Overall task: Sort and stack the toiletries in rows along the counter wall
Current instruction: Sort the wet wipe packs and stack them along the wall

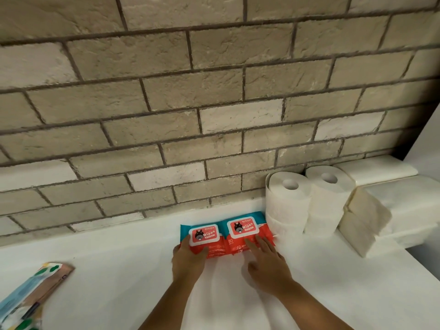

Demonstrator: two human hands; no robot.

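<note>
Two red and teal wipes packs lie side by side against the brick wall, a left pack (pixel 202 236) and a right pack (pixel 245 228). My left hand (pixel 188 260) holds the near left corner of the left pack, thumb on its side. My right hand (pixel 266 263) rests with straight fingers on the near edge of the right pack. To the right stand two stacks of white toilet rolls, one (pixel 287 203) touching the right pack and another (pixel 327 198) beside it. Folded white tissue packs (pixel 362 222) lean further right.
The white counter (pixel 119 270) runs along a beige brick wall (pixel 190 115). A flat colourful packet (pixel 35 291) lies at the near left. A white raised ledge (pixel 381 170) sits in the right corner behind the tissue packs.
</note>
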